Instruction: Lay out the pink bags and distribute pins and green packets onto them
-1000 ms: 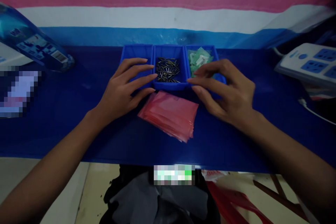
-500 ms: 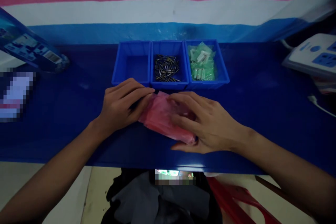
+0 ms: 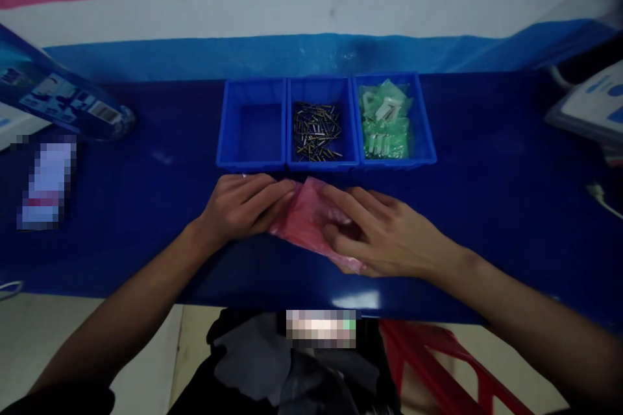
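Note:
A stack of pink plastic bags (image 3: 305,224) lies bunched on the blue tabletop, just in front of the bins. My left hand (image 3: 243,207) presses flat on its left end, fingers together. My right hand (image 3: 382,237) is curled over its right end, fingers and thumb around the stack, which hides much of it. Behind the hands stand several joined blue bins. The left bin (image 3: 250,166) shows no contents, the middle bin (image 3: 322,166) holds loose small metal pins, and the right bin (image 3: 395,163) holds green-tinted clear packets with white parts.
A blue-labelled bottle (image 3: 63,96) lies at the far left, beside a pixelated object (image 3: 46,185). A white power strip (image 3: 591,104) with a cable sits at the right. Below the table's front edge are dark cloth and a red stool.
Both hands have moved from the bins onto the pink bags and closed around them. The stack is now bunched and tilted, its ends held between my hands.

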A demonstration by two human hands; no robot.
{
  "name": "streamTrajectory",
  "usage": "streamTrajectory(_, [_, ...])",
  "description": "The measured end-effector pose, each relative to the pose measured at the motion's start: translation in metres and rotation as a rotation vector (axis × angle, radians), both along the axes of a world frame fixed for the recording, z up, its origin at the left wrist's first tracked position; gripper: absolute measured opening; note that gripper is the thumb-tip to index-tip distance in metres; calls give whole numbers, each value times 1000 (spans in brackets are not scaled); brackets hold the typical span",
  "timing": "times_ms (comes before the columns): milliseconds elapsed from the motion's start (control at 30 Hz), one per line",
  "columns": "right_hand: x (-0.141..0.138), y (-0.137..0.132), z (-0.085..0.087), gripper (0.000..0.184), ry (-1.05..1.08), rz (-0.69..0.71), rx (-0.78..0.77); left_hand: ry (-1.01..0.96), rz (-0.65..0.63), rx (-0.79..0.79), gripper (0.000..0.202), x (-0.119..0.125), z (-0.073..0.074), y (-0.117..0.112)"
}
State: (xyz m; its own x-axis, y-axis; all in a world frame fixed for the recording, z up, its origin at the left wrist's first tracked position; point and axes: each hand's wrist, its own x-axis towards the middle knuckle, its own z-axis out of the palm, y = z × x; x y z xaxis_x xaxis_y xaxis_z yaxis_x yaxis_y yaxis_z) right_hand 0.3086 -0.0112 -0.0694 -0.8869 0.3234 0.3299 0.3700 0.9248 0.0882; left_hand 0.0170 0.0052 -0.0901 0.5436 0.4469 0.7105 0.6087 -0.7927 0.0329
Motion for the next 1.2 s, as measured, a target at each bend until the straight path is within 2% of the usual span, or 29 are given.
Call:
streamTrajectory(133, [-4, -3, -4, 35, 31, -55, -26, 24, 39, -80, 11, -2, 8, -4])
streamTrajectory(267, [-5, -4, -7, 41, 51, -60, -29, 78, 110, -237, 24, -6, 10, -8])
streamTrajectory(433, [-6, -8, -9, 43, 52, -100, -9, 21, 166, -400, 31, 0, 18, -11])
streamTrajectory(500, [-7, -10, -10, 41, 55, -125, -32, -8, 200, -587, 34, 4, 27, -14])
streamTrajectory(600, [-8, -10, -10, 42, 66, -141, -70, -85, 267, -973, 55, 4, 40, -23])
streamTrajectory(667, [-7, -8, -11, 43, 77, -139, -104, -145, 295, -1207, 65, 1, 44, -31])
streamTrajectory(733, [-7, -6, -13, 44, 100, -142, -138, -183, 286, -1362, 68, -2, 45, -39])
streamTrajectory(833, [-10, -9, -19, 45, 205, -170, -186, -245, 220, -1415, 60, -1, 47, -51])
streamTrajectory(900, [-16, -16, -22, 48, 337, -223, -269, -367, 136, -1445, 52, 6, 48, -61])
streamTrajectory(1033, [-34, -36, -20, 52, 554, -393, -473, -656, -68, -1461, 62, 25, 41, -76])
streamTrajectory(1133, [-44, -47, -13, 60, 627, -428, -607, -793, -62, -1365, 57, 33, 30, -79])
streamTrajectory(1200, [-46, -51, -7, 68, 665, -391, -708, -839, -26, -1312, 65, 31, 26, -79])
